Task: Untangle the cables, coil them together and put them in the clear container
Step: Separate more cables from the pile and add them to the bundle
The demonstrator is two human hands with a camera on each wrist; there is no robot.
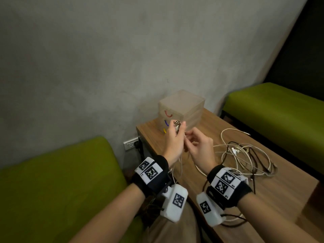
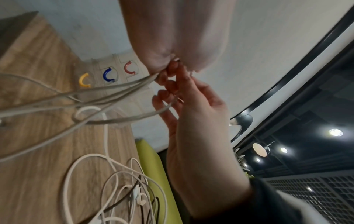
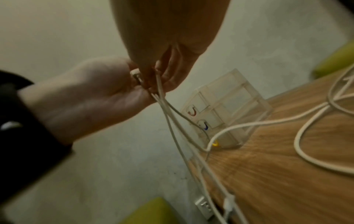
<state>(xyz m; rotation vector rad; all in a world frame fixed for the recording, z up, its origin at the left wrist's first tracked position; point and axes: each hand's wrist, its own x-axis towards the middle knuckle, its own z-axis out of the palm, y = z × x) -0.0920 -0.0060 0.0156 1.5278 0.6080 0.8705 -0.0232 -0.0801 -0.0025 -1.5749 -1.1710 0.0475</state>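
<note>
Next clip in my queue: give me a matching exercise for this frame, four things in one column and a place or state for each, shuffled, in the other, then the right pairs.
Things:
1. left hand
2. clear container
3. tangled cables
4. wall socket

Places or states:
A. lying on the wooden table, right of the hands
B. on the wall below the table's far left corner
C. raised, gripping a white cable and its plug
D. standing at the table's far corner, against the wall

Pairs: 1-C, 2-D, 3-A, 4-B
</note>
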